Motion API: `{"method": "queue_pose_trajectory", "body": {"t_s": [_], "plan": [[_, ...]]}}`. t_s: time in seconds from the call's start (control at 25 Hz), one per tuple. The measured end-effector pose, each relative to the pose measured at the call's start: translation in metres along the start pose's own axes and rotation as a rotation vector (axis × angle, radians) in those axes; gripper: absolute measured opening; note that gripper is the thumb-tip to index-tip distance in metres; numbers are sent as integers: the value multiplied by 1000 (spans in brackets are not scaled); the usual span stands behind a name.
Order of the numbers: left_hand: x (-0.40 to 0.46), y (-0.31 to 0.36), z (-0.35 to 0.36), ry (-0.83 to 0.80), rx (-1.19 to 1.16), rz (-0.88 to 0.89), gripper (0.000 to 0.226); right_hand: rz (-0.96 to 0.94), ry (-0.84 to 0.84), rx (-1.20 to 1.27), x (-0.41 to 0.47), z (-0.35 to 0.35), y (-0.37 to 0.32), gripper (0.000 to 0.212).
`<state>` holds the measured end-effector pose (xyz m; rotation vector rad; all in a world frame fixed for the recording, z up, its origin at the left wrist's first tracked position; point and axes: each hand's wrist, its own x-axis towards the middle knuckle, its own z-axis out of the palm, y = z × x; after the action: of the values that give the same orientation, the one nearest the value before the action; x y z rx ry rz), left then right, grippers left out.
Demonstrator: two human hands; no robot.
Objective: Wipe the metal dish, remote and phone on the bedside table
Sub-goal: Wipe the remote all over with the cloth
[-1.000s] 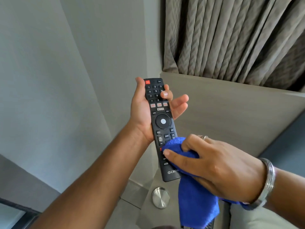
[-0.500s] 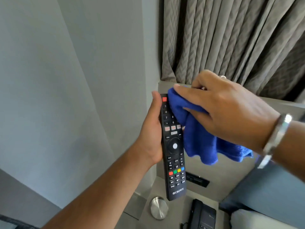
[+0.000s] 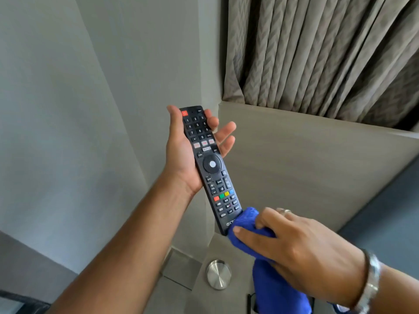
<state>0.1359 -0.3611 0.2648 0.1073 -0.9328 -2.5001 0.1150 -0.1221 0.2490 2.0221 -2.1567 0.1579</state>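
My left hand [image 3: 181,152] holds a long black remote [image 3: 209,168] upright in the air, buttons facing me, fingers partly spread behind its top. My right hand [image 3: 301,254] grips a bunched blue cloth [image 3: 267,268] and presses it against the remote's bottom end, covering part of the brand name. Below, a round brushed-metal dish [image 3: 218,274] lies on the grey bedside table [image 3: 204,298]. The phone is almost entirely hidden behind the cloth and my right hand.
A grey wall fills the left side. A beige headboard panel [image 3: 306,166] rises behind the table, with pleated grey curtains [image 3: 317,53] above it. A blue-grey padded surface [image 3: 390,218] lies at the right.
My right hand slid the blue cloth from the remote's top down to its bottom end. The remote tilted slightly, and the view shifted so the phone went out of sight.
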Motion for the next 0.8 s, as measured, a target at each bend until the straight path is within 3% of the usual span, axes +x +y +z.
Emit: {"method": "queue_pose_trajectory", "body": {"t_s": [0.2,0.44,0.6,0.8], "plan": [[-7,-2,3,-3,35,-28,67,256,153,145,-4,-23,1,50],[-13,-7,17,-45,128,45,66,435,167,426,22,-18,-35,35],[-18,-10,15,-60,122,89,68,489,219,542,20,-9,-39,23],[-21,-12,13,-50,37,108,70,513,201,500,11,-7,-42,26]]}}
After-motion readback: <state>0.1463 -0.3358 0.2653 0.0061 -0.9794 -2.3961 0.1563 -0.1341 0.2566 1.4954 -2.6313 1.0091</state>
